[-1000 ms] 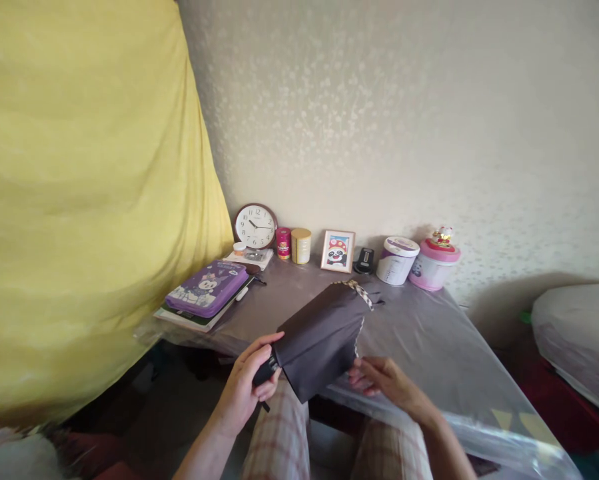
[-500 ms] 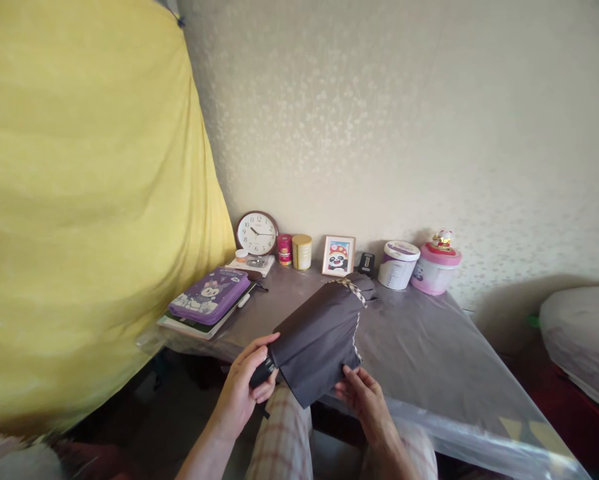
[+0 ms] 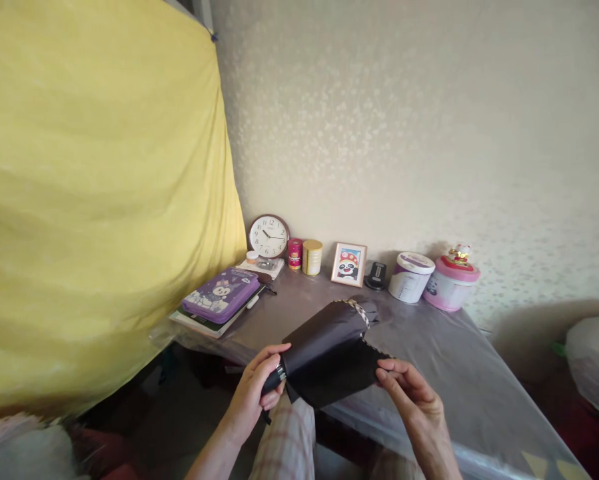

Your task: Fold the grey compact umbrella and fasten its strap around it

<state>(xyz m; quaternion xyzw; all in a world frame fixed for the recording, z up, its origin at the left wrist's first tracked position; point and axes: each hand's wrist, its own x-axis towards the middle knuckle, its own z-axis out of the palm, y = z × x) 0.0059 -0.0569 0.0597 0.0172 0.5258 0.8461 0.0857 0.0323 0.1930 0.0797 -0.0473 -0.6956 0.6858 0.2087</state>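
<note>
A folded dark grey umbrella (image 3: 329,347) with checked trim lies slanted over the table's near edge, its tip pointing away from me. My left hand (image 3: 256,393) is wrapped round the black handle at the umbrella's near end. My right hand (image 3: 412,397) pinches the loose canopy edge on the right side and holds it out. My legs in plaid trousers (image 3: 284,440) show below the umbrella.
The table (image 3: 429,353) has a clear plastic cover. Along the wall stand a clock (image 3: 268,236), two small tins (image 3: 305,256), a framed picture (image 3: 349,264), a white tub (image 3: 410,276) and a pink tub (image 3: 450,283). A purple case (image 3: 222,303) lies on books. Yellow cloth (image 3: 89,200) hangs left.
My right hand has moved from under the canopy out to its right edge and now pinches it. The fabric looks wrapped tighter. My view has shifted slightly left.
</note>
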